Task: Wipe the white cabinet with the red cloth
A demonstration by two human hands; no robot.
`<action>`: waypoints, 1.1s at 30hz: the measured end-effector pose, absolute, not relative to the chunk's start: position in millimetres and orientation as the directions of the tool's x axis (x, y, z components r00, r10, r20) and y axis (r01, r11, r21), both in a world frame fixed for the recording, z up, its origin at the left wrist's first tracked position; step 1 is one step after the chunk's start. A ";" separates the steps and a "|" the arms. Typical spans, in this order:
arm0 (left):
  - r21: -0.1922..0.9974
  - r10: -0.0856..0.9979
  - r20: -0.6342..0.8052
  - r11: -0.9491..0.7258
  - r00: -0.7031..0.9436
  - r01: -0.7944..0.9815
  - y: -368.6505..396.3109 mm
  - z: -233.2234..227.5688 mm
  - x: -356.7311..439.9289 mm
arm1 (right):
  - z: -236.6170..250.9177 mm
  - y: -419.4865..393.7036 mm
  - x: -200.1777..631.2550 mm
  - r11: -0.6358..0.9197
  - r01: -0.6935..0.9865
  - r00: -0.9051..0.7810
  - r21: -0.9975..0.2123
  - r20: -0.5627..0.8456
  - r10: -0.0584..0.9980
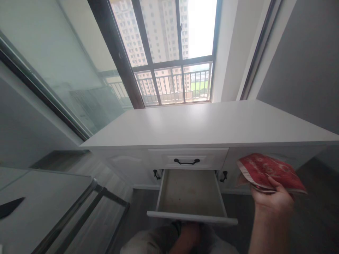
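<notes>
While the lower drawer (191,192) stands pulled out beneath the viewer, a blurred left hand (186,236) is seen at the bottom edge, just below the drawer's front rail; whether it is spread or closed cannot be told. Held to the right of the drawer, at about the height of its opening, the right hand (272,201) is pinched on a red packet (270,171), thumb on top and the remaining fingers hidden beneath. The packet is shown flat and slightly tilted, red with faint pale printing and a light sealed edge along its left end; its contents cannot be read. The drawer interior is seen bare and pale, faintly dusty. The step in hand is judged to be the carrying of the packet beside the open drawer; any move toward it would call for a leftward and downward swing over the side wall. Above it, a shut upper drawer with a dark handle (186,161) is set in the white desk (212,123). Beyond, a window (172,53) with a balcony railing and tall buildings is visible.
</notes>
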State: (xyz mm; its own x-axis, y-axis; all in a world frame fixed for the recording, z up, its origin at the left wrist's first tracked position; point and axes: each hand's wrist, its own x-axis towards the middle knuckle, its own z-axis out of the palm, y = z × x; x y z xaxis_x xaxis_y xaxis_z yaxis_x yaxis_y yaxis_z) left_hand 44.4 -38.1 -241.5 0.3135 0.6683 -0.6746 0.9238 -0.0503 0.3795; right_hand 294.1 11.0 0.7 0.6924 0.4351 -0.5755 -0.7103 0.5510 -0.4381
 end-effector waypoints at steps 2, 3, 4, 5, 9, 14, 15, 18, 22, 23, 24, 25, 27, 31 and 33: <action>0.316 0.667 -0.685 -0.090 0.293 0.944 -27.7 -233.5 46.6 | 2.0 10.9 293.6 0.521 -0.719 0.687 -0.459 -0.586 0.431; 0.292 0.675 -0.681 -0.103 0.282 0.951 -22.2 -229.9 47.9 | 3.2 10.8 292.7 0.514 -0.717 0.689 -0.470 -0.588 0.424; 0.274 0.695 -0.664 -0.116 0.275 0.955 -16.2 -226.7 49.2 | 4.5 10.6 291.4 0.518 -0.714 0.693 -0.471 -0.583 0.424; 0.255 0.717 -0.642 -0.133 0.271 0.958 -9.5 -223.9 50.4 | 5.9 10.4 290.0 0.524 -0.710 0.697 -0.471 -0.576 0.427; 0.163 0.768 -0.584 -0.207 0.264 0.965 25.3 -217.7 55.1 | 8.1 9.2 286.9 0.523 -0.699 0.711 -0.487 -0.550 0.438; 0.136 0.778 -0.563 -0.246 0.279 0.960 72.9 -217.2 61.2 | -2.1 11.3 295.1 0.506 -0.684 0.729 -0.526 -0.527 0.437; 0.128 0.781 -0.559 -0.249 0.277 0.960 81.3 -217.5 62.6 | -4.7 12.0 297.3 0.511 -0.676 0.736 -0.532 -0.520 0.433; 0.111 0.792 -0.548 -0.251 0.270 0.962 104.5 -218.6 67.4 | -10.1 13.4 301.7 0.517 -0.664 0.746 -0.539 -0.513 0.424; 0.100 0.809 -0.524 -0.251 0.265 0.963 132.9 -220.2 74.1 | -13.1 13.2 304.1 0.512 -0.649 0.760 -0.562 -0.511 0.402; 0.099 0.812 -0.521 -0.250 0.264 0.963 139.2 -220.7 75.6 | -13.6 13.1 304.6 0.512 -0.643 0.766 -0.570 -0.504 0.400; 0.099 0.813 -0.519 -0.249 0.264 0.963 144.9 -221.3 77.0 | -13.9 13.2 305.1 0.516 -0.635 0.772 -0.575 -0.497 0.396; 0.101 0.813 -0.518 -0.250 0.265 0.963 149.7 -221.9 78.2 | -14.1 13.4 305.5 0.525 -0.625 0.780 -0.578 -0.490 0.390; 0.107 0.808 -0.522 -0.256 0.273 0.961 156.2 -222.7 79.7 | -13.8 14.4 305.8 0.550 -0.597 0.801 -0.584 -0.471 0.370; 0.122 0.798 -0.532 -0.258 0.283 0.958 156.9 -221.6 78.7 | -12.4 18.7 302.3 0.569 -0.568 0.822 -0.595 -0.436 0.366; 0.140 0.801 -0.520 -0.263 0.297 0.955 153.3 -219.8 75.5 | -13.2 22.8 298.2 0.563 -0.574 0.819 -0.596 -0.432 0.377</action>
